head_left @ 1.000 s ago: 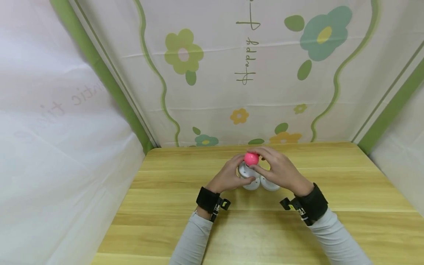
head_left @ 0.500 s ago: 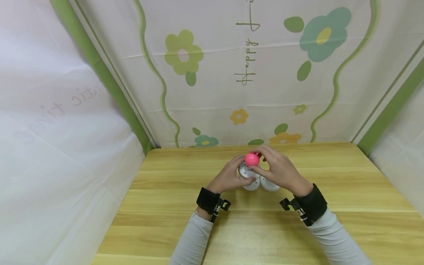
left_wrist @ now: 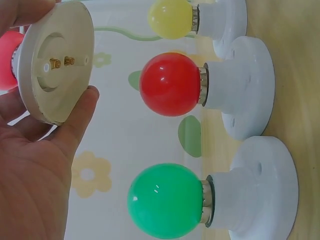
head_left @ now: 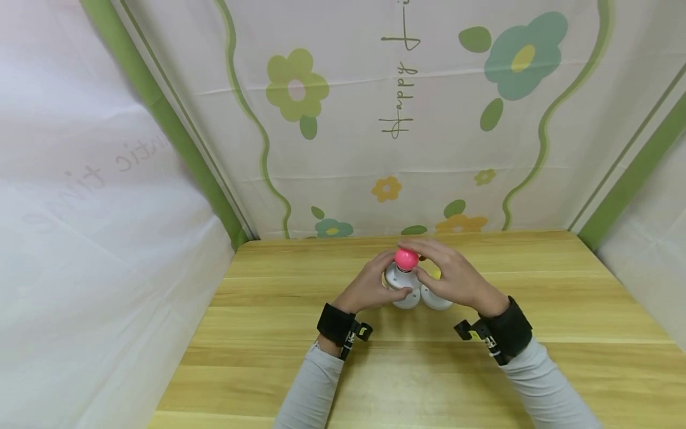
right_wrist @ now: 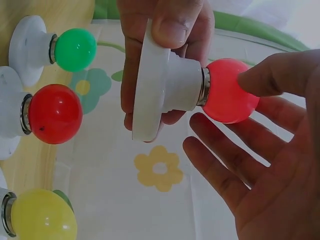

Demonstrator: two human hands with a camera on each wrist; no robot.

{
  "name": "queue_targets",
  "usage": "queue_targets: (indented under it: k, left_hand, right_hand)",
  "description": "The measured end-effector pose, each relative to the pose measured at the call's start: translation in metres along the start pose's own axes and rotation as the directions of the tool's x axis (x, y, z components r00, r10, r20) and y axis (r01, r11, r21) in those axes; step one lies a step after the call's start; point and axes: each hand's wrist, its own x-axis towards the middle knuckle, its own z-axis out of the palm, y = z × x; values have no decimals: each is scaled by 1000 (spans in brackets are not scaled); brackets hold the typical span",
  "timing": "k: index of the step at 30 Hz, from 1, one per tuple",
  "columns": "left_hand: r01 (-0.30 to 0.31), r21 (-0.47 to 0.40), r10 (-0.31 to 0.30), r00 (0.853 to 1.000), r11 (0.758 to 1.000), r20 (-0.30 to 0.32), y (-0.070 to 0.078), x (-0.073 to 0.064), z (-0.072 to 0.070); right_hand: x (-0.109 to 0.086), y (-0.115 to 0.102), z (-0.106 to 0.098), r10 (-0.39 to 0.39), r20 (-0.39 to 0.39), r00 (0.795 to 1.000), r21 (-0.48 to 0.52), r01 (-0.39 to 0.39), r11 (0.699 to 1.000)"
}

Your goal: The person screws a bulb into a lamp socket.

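My left hand (head_left: 370,285) holds a white lamp holder (right_wrist: 182,82) by the rim of its round base, up off the table. The underside, with two brass screws, faces the left wrist camera. A pink light bulb (right_wrist: 225,100) sits in the holder's socket, its metal collar showing at the mouth. My right hand (head_left: 455,275) is at this bulb, thumb on its near side and forefinger passing behind it; the other fingers spread loosely beside it. Below stand lamp holders with a green bulb (left_wrist: 165,200), a red bulb (left_wrist: 170,84) and a yellow bulb (left_wrist: 170,19).
The wooden table (head_left: 257,339) extends toward me and to both sides. A white flowered curtain (head_left: 343,137) hangs right behind its far edge, and another white curtain (head_left: 96,238) hangs along the left. The standing lamp holders are close together under my hands.
My right hand's fingers have turned and shifted on the pink bulb, the thumb moving right and uncovering the collar. Part of the yellow bulb now shows. My left hand stays nearly still.
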Motion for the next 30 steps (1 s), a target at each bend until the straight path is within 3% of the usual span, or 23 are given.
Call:
queue_targets:
  k: [11,18,30]
  left_hand:
    - [-20,27,20,1000,999,-2,-2,0,1]
    - [-25,27,25,1000,999,-8,-2,0,2]
    - [1,48,-1,1000,999,2,3,-1,5]
  right_hand:
    - [1,-1,1,3,-39,999,-51,-5,999]
    - [2,0,3,55,-71,996,-111,-62,992]
    - [0,-1,4,111,-61,992,-149,-119,982]
